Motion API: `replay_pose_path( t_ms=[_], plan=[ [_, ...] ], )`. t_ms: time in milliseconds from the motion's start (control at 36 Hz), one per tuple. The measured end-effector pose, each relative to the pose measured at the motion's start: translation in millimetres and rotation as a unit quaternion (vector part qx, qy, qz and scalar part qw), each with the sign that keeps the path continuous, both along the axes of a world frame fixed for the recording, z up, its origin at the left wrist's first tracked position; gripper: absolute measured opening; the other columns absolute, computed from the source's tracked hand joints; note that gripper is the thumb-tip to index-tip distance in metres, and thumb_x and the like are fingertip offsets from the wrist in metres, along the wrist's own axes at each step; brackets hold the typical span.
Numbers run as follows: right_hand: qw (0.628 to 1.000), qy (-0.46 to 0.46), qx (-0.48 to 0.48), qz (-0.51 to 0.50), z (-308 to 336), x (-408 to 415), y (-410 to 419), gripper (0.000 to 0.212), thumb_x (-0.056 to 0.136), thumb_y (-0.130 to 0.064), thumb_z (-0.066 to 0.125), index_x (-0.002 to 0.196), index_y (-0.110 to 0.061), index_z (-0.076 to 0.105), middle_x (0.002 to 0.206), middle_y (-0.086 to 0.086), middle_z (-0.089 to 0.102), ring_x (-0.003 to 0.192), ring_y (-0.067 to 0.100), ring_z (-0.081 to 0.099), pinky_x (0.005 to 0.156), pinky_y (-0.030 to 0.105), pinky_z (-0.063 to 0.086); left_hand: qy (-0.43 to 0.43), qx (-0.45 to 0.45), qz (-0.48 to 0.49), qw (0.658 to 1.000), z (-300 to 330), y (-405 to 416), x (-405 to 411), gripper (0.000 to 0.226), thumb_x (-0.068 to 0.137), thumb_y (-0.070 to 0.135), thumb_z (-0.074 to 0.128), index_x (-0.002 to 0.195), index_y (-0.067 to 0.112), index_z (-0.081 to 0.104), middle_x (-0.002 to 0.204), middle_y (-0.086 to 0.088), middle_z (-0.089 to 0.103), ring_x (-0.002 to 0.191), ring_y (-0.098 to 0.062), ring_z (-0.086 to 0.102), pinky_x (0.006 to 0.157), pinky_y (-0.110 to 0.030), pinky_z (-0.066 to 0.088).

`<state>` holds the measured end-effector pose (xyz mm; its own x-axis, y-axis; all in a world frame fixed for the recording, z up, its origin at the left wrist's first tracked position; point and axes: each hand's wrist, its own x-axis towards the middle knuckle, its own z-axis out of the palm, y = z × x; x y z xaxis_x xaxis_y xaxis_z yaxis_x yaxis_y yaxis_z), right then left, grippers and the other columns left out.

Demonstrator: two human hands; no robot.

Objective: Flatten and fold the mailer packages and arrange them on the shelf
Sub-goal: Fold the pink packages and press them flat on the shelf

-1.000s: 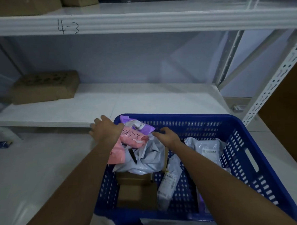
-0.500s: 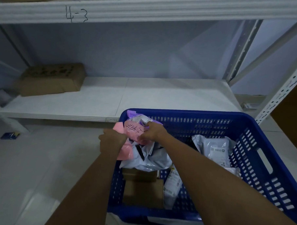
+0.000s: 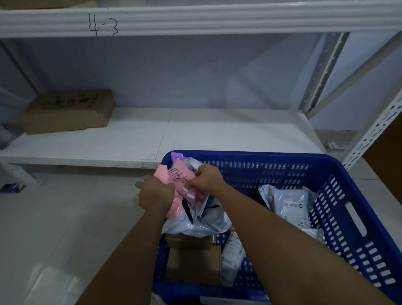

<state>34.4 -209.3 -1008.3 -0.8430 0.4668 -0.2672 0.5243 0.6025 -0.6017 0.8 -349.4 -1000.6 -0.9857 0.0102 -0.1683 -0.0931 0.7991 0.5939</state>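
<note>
Right hand (image 3: 207,178) shifted onto pink mailer (image 3: 175,176), left hand (image 3: 155,193) gripping

Dim, bluish light. White metal shelving unit (image 3: 194,134) against pale wall (image 3: 180,70); upper beam (image 3: 189,18) hand-marked "4-3". Perforated upright (image 3: 378,126) and diagonal brace (image 3: 357,71) at right. Pale tiled floor (image 3: 49,228), glossy. Brown panel (image 3: 396,162) at far right edge

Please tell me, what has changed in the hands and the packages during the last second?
The right hand moved left from the grey mailer onto the pink mailer, beside the left hand; both now grip it. The blue basket contents and the cardboard box on the shelf stayed put.
</note>
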Motion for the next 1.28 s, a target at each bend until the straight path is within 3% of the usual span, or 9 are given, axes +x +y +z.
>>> replay_pose_path(
  t_ms=[194,278,389,528,667,778,972,1056,1278],
  plan=[
    [0.986,0.087,-0.126,-0.062,17,-1,4,0.029,0.084,-0.018,0.066,0.069,-0.018,0.041,0.078,0.003,0.054,0.079,0.019,0.052,0.067,0.032,0.043,0.038,0.041,0.018,0.998,19,1,-3,0.065,0.082,0.031,0.068,0.127,-0.006,0.040,0.125,-0.026,0.045,0.108,-0.042,0.054,0.086,-0.043,0.046],
    [0.979,0.068,-0.182,-0.059,30,1,7,0.016,0.095,-0.025,0.050,0.097,-0.009,0.050,0.095,0.005,0.052,0.092,0.020,0.047,0.074,0.031,0.040,0.038,0.068,0.017,0.997,27,1,-11,0.065,0.081,0.032,0.069,0.126,-0.007,0.041,0.124,-0.026,0.048,0.109,-0.042,0.054,0.088,-0.043,0.046],
    [0.962,0.068,-0.250,-0.085,34,6,12,0.040,0.099,-0.029,0.038,0.127,0.000,0.040,0.122,0.016,0.052,0.100,0.024,0.049,0.080,0.034,0.041,0.020,0.093,0.014,0.995,25,3,-12,0.065,0.079,0.033,0.071,0.123,-0.005,0.044,0.121,-0.026,0.052,0.107,-0.041,0.055,0.089,-0.044,0.049],
    [0.927,0.101,-0.337,-0.129,23,14,28,0.022,0.090,-0.015,0.049,0.108,-0.005,0.040,0.089,0.005,0.050,0.076,0.015,0.051,0.062,0.030,0.044,-0.040,0.187,0.042,0.981,13,17,-9,0.063,0.078,0.031,0.072,0.127,0.000,0.048,0.122,-0.021,0.057,0.108,-0.038,0.057,0.089,-0.039,0.049],
    [0.896,0.129,-0.395,-0.157,14,18,48,0.054,0.088,-0.031,0.061,0.130,-0.012,0.033,0.114,0.007,0.051,0.099,0.023,0.056,0.072,0.037,0.054,-0.104,0.349,0.034,0.930,5,44,-12,0.080,0.042,0.049,0.080,0.112,0.013,0.064,0.103,-0.010,0.070,0.090,-0.029,0.069,0.082,-0.050,0.057],
    [0.872,0.166,-0.432,-0.159,5,16,68,0.062,0.083,-0.028,0.071,0.137,-0.018,0.045,0.123,0.005,0.058,0.104,0.024,0.061,0.076,0.035,0.055,-0.091,0.345,0.010,0.934,13,67,-10,0.058,0.062,0.035,0.084,0.110,0.010,0.063,0.103,-0.012,0.069,0.090,-0.030,0.068,0.081,-0.048,0.057],
    [0.803,0.183,-0.538,-0.178,31,17,90,0.060,0.084,-0.008,0.069,0.137,-0.015,0.042,0.123,0.015,0.061,0.101,0.031,0.065,0.075,0.041,0.057,-0.100,0.334,-0.012,0.937,7,93,-36,0.101,0.031,0.063,0.083,0.115,0.012,0.061,0.105,-0.011,0.069,0.090,-0.035,0.068,0.075,-0.055,0.057],
    [0.788,0.182,-0.559,-0.183,62,19,97,0.061,0.083,-0.004,0.067,0.137,-0.016,0.042,0.124,0.019,0.060,0.110,0.037,0.062,0.082,0.047,0.055,-0.102,0.336,-0.005,0.936,33,102,-37,0.101,0.033,0.059,0.082,0.120,0.015,0.057,0.110,-0.006,0.067,0.096,-0.030,0.067,0.083,-0.050,0.056],
    [0.805,0.143,-0.544,-0.190,197,38,106,0.067,0.083,-0.005,0.065,0.141,-0.024,0.036,0.125,0.017,0.056,0.103,0.034,0.062,0.065,0.040,0.056,-0.094,0.319,-0.011,0.943,190,116,-3,0.085,0.039,0.048,0.079,0.115,0.019,0.054,0.110,-0.004,0.065,0.098,-0.028,0.065,0.085,-0.049,0.055]
  ],
)
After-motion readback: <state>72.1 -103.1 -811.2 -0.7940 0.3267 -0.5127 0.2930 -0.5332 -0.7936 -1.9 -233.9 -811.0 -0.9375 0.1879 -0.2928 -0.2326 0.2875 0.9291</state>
